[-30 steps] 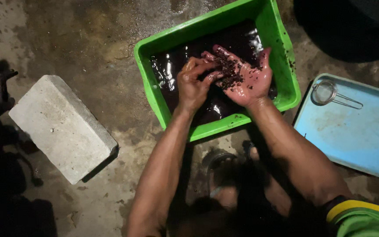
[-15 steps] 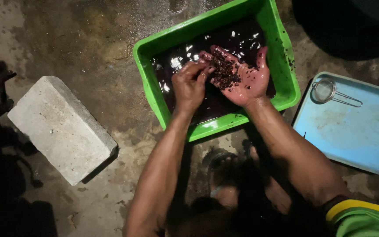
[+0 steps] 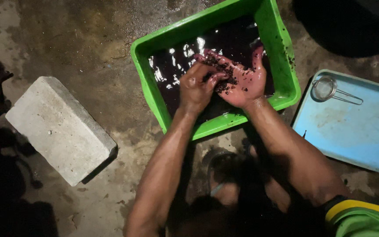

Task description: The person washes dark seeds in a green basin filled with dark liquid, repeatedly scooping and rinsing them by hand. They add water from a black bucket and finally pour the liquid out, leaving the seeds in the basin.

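Note:
A bright green plastic tub (image 3: 151,90) sits on the wet concrete floor, filled with dark shiny liquid (image 3: 176,66). My right hand (image 3: 244,81) is held palm up over the tub, cupping a clump of small dark wet grains (image 3: 225,72). My left hand (image 3: 197,87) presses its bent fingers into that clump on the right palm. Both hands are wet and stained.
A grey concrete block (image 3: 60,127) lies on the floor at the left. A light blue tray (image 3: 352,127) at the right carries a small metal mesh strainer (image 3: 326,87). My foot in a sandal (image 3: 224,175) is just below the tub. Dark shapes fill the left edge.
The left hand has closed in further onto the right palm and the grains; both hands stay over the tub. The liquid's surface glints differently.

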